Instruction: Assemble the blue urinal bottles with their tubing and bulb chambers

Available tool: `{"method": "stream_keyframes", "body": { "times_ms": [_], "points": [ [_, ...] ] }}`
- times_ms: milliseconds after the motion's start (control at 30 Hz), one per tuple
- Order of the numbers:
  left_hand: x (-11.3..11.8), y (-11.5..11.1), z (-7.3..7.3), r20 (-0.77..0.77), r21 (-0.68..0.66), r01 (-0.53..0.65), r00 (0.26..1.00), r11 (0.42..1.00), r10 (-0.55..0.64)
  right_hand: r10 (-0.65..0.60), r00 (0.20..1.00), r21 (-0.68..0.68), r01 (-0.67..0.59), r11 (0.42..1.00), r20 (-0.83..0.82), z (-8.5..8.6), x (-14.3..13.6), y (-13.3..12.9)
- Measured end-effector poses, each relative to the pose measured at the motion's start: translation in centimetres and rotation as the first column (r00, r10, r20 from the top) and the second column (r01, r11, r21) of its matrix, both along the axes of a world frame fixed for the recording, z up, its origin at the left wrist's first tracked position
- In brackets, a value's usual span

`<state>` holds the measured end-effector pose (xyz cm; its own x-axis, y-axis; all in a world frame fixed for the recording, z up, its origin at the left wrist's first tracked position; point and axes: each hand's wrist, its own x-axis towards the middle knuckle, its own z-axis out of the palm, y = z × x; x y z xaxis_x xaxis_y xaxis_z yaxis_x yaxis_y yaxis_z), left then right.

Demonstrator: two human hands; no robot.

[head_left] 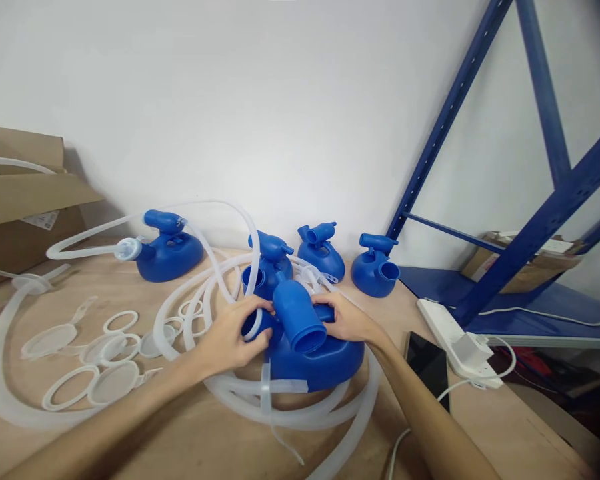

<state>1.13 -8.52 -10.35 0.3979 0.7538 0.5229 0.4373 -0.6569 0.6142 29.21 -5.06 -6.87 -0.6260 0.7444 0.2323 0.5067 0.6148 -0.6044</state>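
Observation:
A blue plastic urinal bottle (325,363) stands on the table in front of me, with a wide cylindrical blue part (300,317) on top facing me. My left hand (235,333) is closed round the bottle's open neck at the left, fingers and thumb on a white ring (254,327) at its rim. Whether the ring is fully seated I cannot tell. On the other side, my right hand (347,319) is closed on the bottle's handle; some fingertips are hidden. Clear hose (285,385) with a strap round it lies coiled under and around the bottle.
Behind stand more blue bottles (375,273), one with a lid and hose (173,257). White rings (70,388) and lids (114,382) lie left, near a cardboard box (25,200). At right are a phone (427,363), a power strip (453,340) and a blue rack (510,267).

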Motion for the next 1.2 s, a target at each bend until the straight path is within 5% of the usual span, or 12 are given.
{"method": "stream_keyframes", "body": {
  "times_ms": [167,400,567,633,733,867,1000,1200],
  "points": [
    [1.9,0.5,-0.6,0.052,0.111,-0.020,0.999,0.994,0.014,0.014,0.999,0.008,-0.014,1.000,-0.029,0.1,-0.4,0.0],
    [0.4,1.0,-0.4,-0.112,0.233,0.152,0.985,0.961,-0.129,0.033,0.998,0.028,-0.032,0.999,-0.049,-0.5,-0.2,0.3],
    [-0.7,1.9,-0.3,-0.148,0.168,0.149,0.981,0.974,-0.125,0.028,1.000,0.358,-0.022,0.933,-0.013,-1.3,0.0,-0.1],
    [-1.8,2.2,0.1,-0.115,0.150,0.108,0.989,0.983,-0.091,0.038,0.996,0.540,-0.077,0.838,0.084,-1.5,-0.2,-0.2],
    [-4.6,2.3,1.3,-0.094,0.105,-0.070,0.992,0.992,0.080,0.111,0.979,0.644,-0.196,0.740,0.170,-1.9,-0.8,-0.2],
    [-9.9,2.6,2.4,-0.274,0.050,-0.361,0.892,0.931,0.360,0.114,0.987,0.620,-0.159,0.769,0.111,-2.8,-1.4,0.1],
    [-13.9,3.2,0.7,-0.488,-0.148,-0.282,0.855,0.948,0.178,0.055,0.996,0.644,-0.088,0.760,0.072,-3.2,-1.4,0.6],
    [-15.0,3.9,-3.0,-0.581,-0.117,-0.221,0.806,0.968,0.114,0.092,0.992,0.809,-0.126,0.574,0.089,-2.8,-2.0,1.3]
  ]
}}
